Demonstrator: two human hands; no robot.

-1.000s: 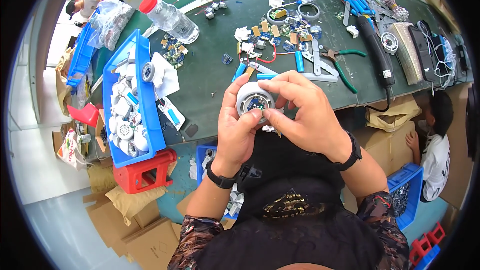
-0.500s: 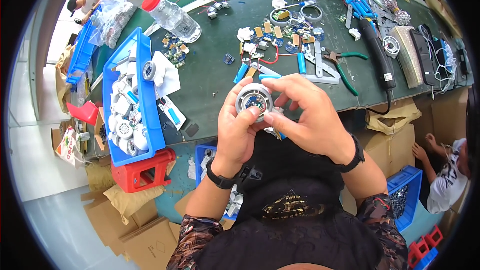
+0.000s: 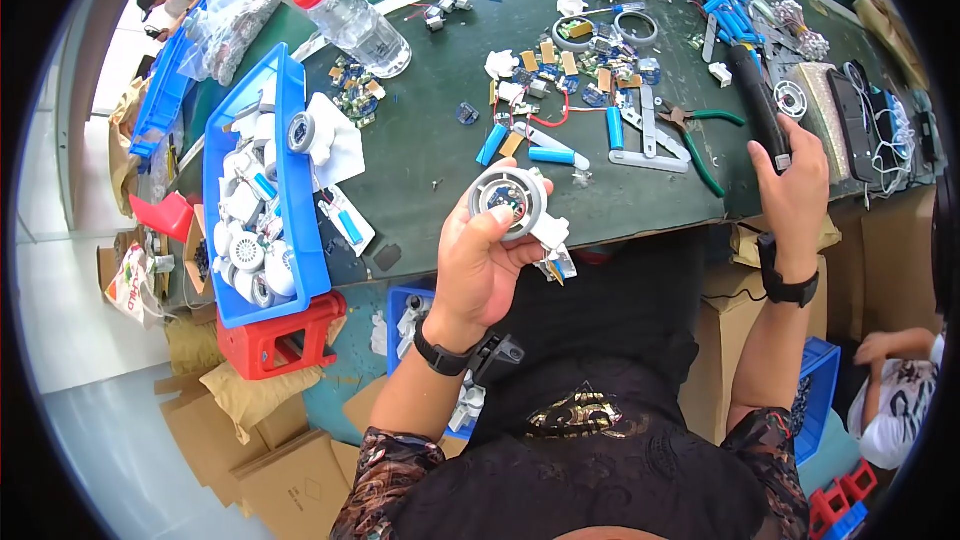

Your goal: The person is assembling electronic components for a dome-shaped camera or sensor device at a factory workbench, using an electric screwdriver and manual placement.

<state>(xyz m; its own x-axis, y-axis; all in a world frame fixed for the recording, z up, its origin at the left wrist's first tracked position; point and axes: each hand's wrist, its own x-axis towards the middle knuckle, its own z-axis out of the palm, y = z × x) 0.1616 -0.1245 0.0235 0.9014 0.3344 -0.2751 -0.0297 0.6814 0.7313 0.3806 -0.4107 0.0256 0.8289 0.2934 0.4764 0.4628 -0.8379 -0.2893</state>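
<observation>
Fingers of the left hand pinch a round white plastic housing (frame centre); the right hand wraps a black tool handle at right.

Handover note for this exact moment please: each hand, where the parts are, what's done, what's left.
Left hand: holds a round white housing above the table edge, open face up, small circuit board visible inside.
Right hand: gripping the black power screwdriver lying on the green table.
Parts: more white housings in the blue tray on the left; blue battery cells, boards and pliers mid-table.
Done: board sits in the housing.
Left: probably fastening with the screwdriver; screws not visible.
</observation>
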